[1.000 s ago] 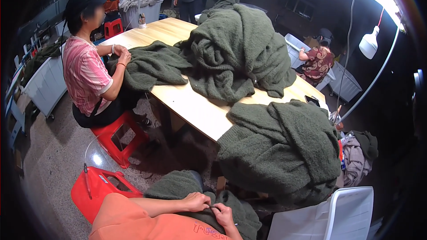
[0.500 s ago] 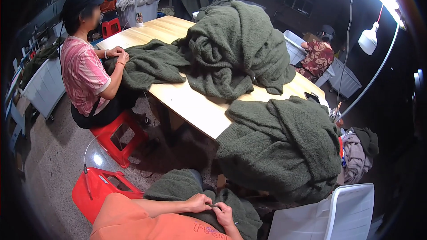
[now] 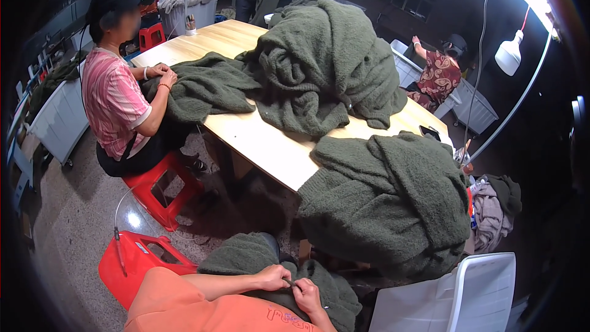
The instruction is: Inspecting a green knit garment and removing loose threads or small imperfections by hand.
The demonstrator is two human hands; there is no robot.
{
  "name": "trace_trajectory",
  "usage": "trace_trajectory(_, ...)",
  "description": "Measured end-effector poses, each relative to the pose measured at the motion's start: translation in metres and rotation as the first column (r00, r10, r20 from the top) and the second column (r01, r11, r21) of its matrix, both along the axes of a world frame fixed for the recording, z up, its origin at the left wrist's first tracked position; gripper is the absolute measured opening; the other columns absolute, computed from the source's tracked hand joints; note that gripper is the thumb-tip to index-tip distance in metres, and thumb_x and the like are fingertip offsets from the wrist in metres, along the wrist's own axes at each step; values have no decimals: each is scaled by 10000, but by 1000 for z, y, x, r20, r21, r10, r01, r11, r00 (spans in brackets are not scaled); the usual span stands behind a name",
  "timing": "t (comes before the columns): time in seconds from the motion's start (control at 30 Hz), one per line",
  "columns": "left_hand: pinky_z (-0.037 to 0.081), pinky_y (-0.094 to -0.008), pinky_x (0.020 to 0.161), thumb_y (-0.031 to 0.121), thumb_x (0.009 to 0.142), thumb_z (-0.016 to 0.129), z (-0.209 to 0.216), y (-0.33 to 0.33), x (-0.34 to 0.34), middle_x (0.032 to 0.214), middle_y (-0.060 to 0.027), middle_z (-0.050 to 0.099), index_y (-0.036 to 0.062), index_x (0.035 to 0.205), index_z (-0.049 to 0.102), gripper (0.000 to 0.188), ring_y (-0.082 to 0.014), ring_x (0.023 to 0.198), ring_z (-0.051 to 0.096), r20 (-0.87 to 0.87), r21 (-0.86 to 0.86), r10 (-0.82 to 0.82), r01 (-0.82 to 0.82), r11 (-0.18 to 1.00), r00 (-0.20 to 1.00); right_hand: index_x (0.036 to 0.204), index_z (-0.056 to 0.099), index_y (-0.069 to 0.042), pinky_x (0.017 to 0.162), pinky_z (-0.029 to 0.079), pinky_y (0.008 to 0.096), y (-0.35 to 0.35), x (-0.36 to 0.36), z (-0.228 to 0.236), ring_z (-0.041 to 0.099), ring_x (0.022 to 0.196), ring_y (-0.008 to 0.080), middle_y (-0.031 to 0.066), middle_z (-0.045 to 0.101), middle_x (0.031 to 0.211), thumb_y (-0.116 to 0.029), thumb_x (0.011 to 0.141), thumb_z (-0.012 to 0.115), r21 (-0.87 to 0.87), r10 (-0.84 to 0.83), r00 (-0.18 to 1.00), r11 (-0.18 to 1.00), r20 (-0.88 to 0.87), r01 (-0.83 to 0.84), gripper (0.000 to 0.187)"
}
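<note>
Head view: left hand (image 3: 275, 277) and right hand (image 3: 307, 295) both grasping, fingertips pinching a narrow bit of the green knit (image 3: 238, 254) between them. Knit sits low at the person's front, near edge against the orange shirt (image 3: 227, 307), off the counter (image 3: 255, 150). Which part of the garment is pinched: too small to tell.

To do it well, I'd say: light pinch, hands close together, short span just taut. Fuzzy knit probably stretches and snags, so don't yank; let the cloth carry its weight on the lap.

Containers: white bin (image 3: 424, 307) at lower right, contents can't tell. Rear bin (image 3: 198, 19): grey cloth heaped above the rim. Left bin (image 3: 64, 123): dark green cloth at the top. Right rear bin (image 3: 407, 71): co-worker beside it, contents unclear. Small cup (image 3: 190, 32) on the counter: thin sticks or tools upright.
</note>
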State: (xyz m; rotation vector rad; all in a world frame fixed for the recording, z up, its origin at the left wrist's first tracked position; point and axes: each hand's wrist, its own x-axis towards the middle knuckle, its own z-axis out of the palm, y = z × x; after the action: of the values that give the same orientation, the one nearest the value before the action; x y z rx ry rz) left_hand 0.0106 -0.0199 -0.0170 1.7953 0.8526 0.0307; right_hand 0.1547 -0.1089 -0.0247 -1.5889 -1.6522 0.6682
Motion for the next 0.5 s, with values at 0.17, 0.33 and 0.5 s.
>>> trace_trajectory(0.17, 446, -352, 637, 220, 654, 605, -8, 1, 0, 694, -148, 600, 62, 801, 624, 217, -266, 692, 590, 52, -19, 48, -47, 999, 998, 723, 569, -3, 563, 434, 345, 0, -3, 2, 547, 620, 287, 132, 536, 657, -55, 688, 568, -44, -42, 989, 998, -139, 36, 62)
trace_trajectory(0.33, 449, -347, 655, 227, 654, 614, -3, 1, 1, 716, -147, 608, 71, 834, 634, 239, -267, 707, 592, 20, -31, 46, -45, 998, 999, 740, 573, -3, 582, 442, 343, -3, -2, 1, 567, 654, 290, 139, 559, 695, -60, 694, 571, -64, -54, 999, 997, -7, 53, 73)
trace_trajectory(0.5, 450, -338, 668, 232, 648, 627, 3, -2, 5, 741, -149, 611, 57, 825, 631, 249, -261, 727, 592, 7, -14, 2, -2, 1000, 1000, 766, 589, -6, 571, 442, 287, -6, 1, -2, 571, 616, 202, 105, 580, 675, -44, 724, 568, -90, -88, 990, 993, -114, 78, 60)
